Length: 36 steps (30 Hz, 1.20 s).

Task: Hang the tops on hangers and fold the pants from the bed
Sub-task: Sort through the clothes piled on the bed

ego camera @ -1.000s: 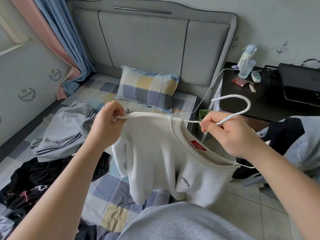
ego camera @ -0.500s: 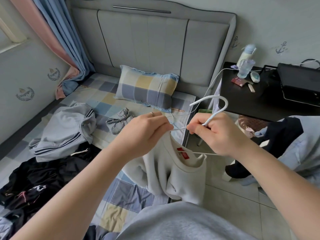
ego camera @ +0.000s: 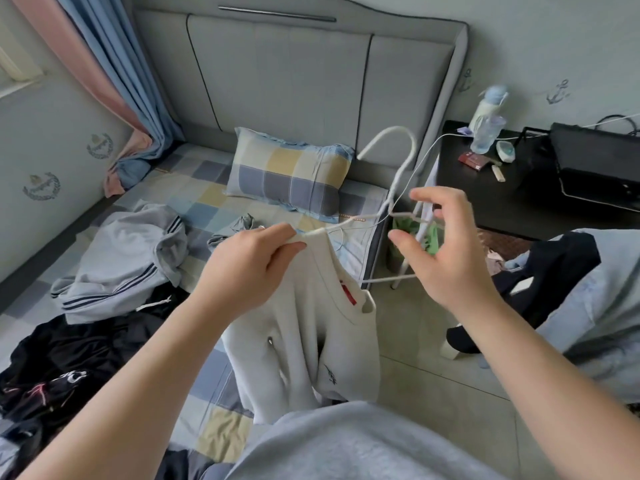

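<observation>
Right hand [ego camera: 446,251] released hanger [ego camera: 389,212] | checked bed [ego camera: 194,199], heaped clothes [ego camera: 121,258] | nightstand [ego camera: 502,202], probably

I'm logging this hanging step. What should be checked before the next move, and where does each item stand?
1. Left hand pinches a shoulder of the white sweatshirt against the white wire hanger: ok.
2. Right hand holds the hanger: not ok, fingers open beside it.
3. Hanger's right arm inside the neckline: not ok, it shows bare.
4. Hook free of the white cable behind it: cannot tell.
</observation>
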Each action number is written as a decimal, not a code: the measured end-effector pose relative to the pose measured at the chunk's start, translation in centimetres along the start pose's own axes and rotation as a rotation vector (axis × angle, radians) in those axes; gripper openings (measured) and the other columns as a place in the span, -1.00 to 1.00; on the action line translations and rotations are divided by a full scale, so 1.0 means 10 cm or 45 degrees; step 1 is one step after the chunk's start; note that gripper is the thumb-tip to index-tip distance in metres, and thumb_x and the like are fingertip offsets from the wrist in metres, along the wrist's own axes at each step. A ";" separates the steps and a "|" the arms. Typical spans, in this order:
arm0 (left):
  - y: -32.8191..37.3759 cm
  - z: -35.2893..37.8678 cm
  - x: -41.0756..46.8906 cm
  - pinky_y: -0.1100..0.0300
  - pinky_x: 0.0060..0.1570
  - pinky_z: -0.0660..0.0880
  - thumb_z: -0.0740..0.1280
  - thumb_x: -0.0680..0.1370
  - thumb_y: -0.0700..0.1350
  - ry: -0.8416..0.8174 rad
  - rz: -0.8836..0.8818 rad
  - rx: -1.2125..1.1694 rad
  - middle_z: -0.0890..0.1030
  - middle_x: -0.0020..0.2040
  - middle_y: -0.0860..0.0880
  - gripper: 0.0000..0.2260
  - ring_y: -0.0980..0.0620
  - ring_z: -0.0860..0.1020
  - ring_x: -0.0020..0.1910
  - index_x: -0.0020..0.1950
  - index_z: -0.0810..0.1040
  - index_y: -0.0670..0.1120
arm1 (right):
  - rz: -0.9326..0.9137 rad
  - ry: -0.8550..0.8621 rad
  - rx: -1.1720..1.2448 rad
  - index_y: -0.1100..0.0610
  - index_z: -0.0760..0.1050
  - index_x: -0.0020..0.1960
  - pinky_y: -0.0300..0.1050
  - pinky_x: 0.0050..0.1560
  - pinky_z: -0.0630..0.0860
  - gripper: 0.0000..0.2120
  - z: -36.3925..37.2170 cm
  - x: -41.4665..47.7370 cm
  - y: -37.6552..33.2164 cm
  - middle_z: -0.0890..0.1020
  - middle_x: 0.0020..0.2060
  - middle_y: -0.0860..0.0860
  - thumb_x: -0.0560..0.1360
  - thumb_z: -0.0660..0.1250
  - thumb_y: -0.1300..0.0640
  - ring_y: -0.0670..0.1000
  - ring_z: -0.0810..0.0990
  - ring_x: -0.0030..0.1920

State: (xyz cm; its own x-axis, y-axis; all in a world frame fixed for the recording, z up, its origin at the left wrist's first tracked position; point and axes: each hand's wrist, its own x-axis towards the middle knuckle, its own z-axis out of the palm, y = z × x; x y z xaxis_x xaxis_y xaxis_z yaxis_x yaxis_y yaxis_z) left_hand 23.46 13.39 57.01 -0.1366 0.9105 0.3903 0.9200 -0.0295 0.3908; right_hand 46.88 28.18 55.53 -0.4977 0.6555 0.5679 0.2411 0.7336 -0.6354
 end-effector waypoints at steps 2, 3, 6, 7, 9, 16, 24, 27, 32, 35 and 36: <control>-0.04 -0.04 0.02 0.00 -0.41 0.39 0.28 0.66 -0.06 0.072 -0.093 -0.062 0.37 -0.45 0.01 -0.71 -0.09 0.37 -0.43 -0.21 0.42 -0.17 | -0.084 0.067 -0.046 0.17 0.49 0.19 -0.18 0.14 0.47 -0.72 0.06 -0.11 0.05 0.52 0.06 -0.07 0.53 0.37 0.08 -0.06 0.53 0.09; -0.07 -0.05 0.02 0.02 -0.40 0.37 0.30 0.65 -0.09 0.103 -0.135 -0.083 0.34 -0.46 0.05 -0.73 -0.02 0.34 -0.45 -0.22 0.41 -0.14 | -0.052 -0.032 0.005 0.16 0.53 0.15 -0.14 0.05 0.53 -0.77 0.11 -0.17 0.06 0.56 0.01 -0.08 0.55 0.36 0.09 -0.10 0.56 0.03; -0.10 -0.04 0.03 0.08 -0.42 0.32 0.35 0.62 -0.09 0.146 -0.232 -0.152 0.31 -0.49 0.06 -0.76 0.05 0.29 -0.47 -0.22 0.43 -0.09 | 0.292 -0.594 0.158 -0.03 0.49 0.28 -0.06 0.15 0.57 -0.68 0.36 -0.34 0.07 0.58 0.12 -0.23 0.54 0.41 0.04 -0.21 0.55 0.14; -0.10 -0.02 0.03 0.11 -0.42 0.30 0.36 0.61 -0.08 0.151 -0.253 -0.197 0.33 -0.48 0.07 -0.79 0.06 0.30 -0.46 -0.21 0.46 -0.07 | 0.384 -0.734 0.160 -0.10 0.42 0.37 -0.07 0.28 0.50 -0.57 0.46 -0.38 0.09 0.53 0.22 -0.26 0.53 0.43 0.01 -0.22 0.50 0.24; -0.10 0.00 0.03 0.28 -0.43 0.25 0.38 0.59 -0.07 0.153 -0.300 -0.294 0.40 -0.44 0.13 -0.82 0.11 0.34 -0.44 -0.19 0.49 -0.02 | 0.508 -0.876 0.218 -0.17 0.29 0.48 -0.12 0.37 0.36 -0.41 0.62 -0.38 0.12 0.46 0.33 -0.24 0.52 0.44 -0.03 -0.19 0.42 0.34; -0.14 0.05 0.01 0.34 -0.43 0.21 0.30 0.58 0.04 0.076 -0.429 -0.681 0.34 -0.43 0.17 -0.77 0.18 0.27 -0.44 -0.19 0.53 -0.06 | 0.599 -0.888 0.499 -0.03 0.51 0.16 -0.39 0.11 0.45 -0.79 0.78 -0.19 0.21 0.63 0.14 -0.08 0.55 0.43 0.10 -0.20 0.56 0.21; -0.12 0.05 0.00 0.34 -0.43 0.24 0.37 0.60 -0.08 0.124 -0.490 -0.541 0.35 -0.43 0.13 -0.83 0.16 0.29 -0.44 -0.20 0.54 0.04 | 0.631 -0.613 0.513 0.04 0.48 -0.09 -0.15 -0.19 0.48 -0.83 0.81 -0.33 0.20 0.63 -0.30 -0.12 0.51 0.44 0.25 -0.12 0.56 -0.30; -0.07 0.07 0.00 0.33 -0.45 0.23 0.36 0.60 -0.13 0.233 -0.520 -0.516 0.33 -0.45 0.11 -0.81 0.13 0.29 -0.45 -0.21 0.52 0.04 | 0.580 -0.527 0.435 -0.20 0.40 0.09 -0.09 -0.11 0.49 -0.68 0.84 -0.47 0.21 0.64 -0.20 -0.03 0.53 0.44 0.14 -0.05 0.60 -0.21; 0.03 0.07 0.03 0.30 -0.47 0.20 0.34 0.62 -0.13 0.304 -0.526 -0.560 0.32 -0.48 0.11 -0.84 0.12 0.27 -0.49 -0.16 0.55 -0.05 | 0.350 -0.582 0.112 -0.43 0.01 0.48 -0.41 0.17 0.42 -0.19 0.95 -0.69 0.23 0.46 0.22 -0.31 0.53 0.45 0.06 -0.30 0.47 0.18; 0.06 0.08 0.05 0.29 -0.47 0.19 0.34 0.63 -0.13 0.317 -0.518 -0.598 0.31 -0.49 0.12 -0.84 0.12 0.27 -0.49 -0.17 0.54 -0.03 | 0.125 -0.592 -0.096 0.01 0.38 0.45 -0.11 0.29 0.43 -0.43 1.08 -0.72 0.27 0.42 0.28 -0.02 0.50 0.49 0.05 0.03 0.44 0.27; 0.07 0.09 0.05 0.30 -0.47 0.19 0.34 0.62 -0.13 0.313 -0.508 -0.603 0.32 -0.48 0.12 -0.84 0.13 0.27 -0.49 -0.17 0.54 -0.02 | 0.183 -0.635 -0.101 0.09 0.47 0.37 -0.06 0.29 0.42 -0.52 1.13 -0.70 0.27 0.43 0.26 0.04 0.50 0.48 0.04 0.10 0.44 0.26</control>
State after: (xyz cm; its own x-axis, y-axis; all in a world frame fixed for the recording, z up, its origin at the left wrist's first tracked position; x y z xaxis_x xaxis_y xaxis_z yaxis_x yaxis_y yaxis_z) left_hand 24.40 14.20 56.73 -0.5649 0.7700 0.2967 0.5281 0.0611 0.8470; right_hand 41.64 23.57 43.92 -0.7866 0.5997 0.1470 0.3892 0.6664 -0.6360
